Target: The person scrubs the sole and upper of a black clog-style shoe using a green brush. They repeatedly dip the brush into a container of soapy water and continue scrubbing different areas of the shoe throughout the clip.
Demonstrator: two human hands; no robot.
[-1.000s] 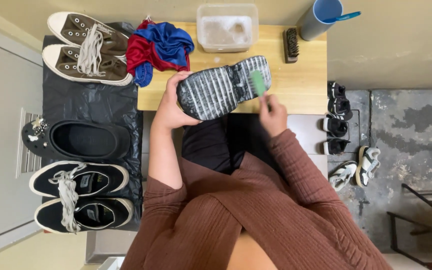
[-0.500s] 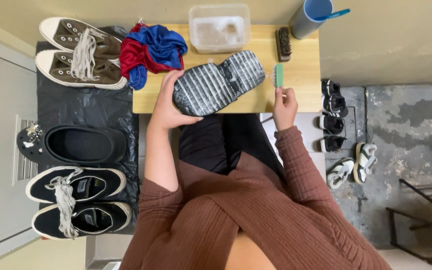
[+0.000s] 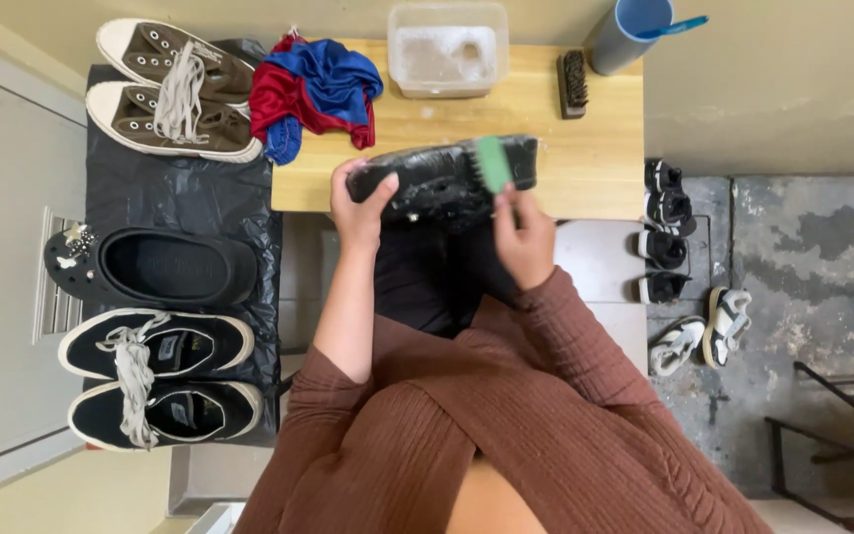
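One view, head: shoe (image 3: 427,183) has rolled from striped sole up to black side up, upper centre over the table (image 3: 605,188) edge. Left hand (image 3: 363,208) grips its heel end; right hand (image 3: 521,232) presses green brush (image 3: 493,163) back on. Scrubbing moved to the upper.

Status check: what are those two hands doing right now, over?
Left hand grips black shoe by one end. Right hand presses green brush on its side. Nothing in the way.

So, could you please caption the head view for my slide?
Left hand steadies a black shoe while the right hand holds a green brush against it.
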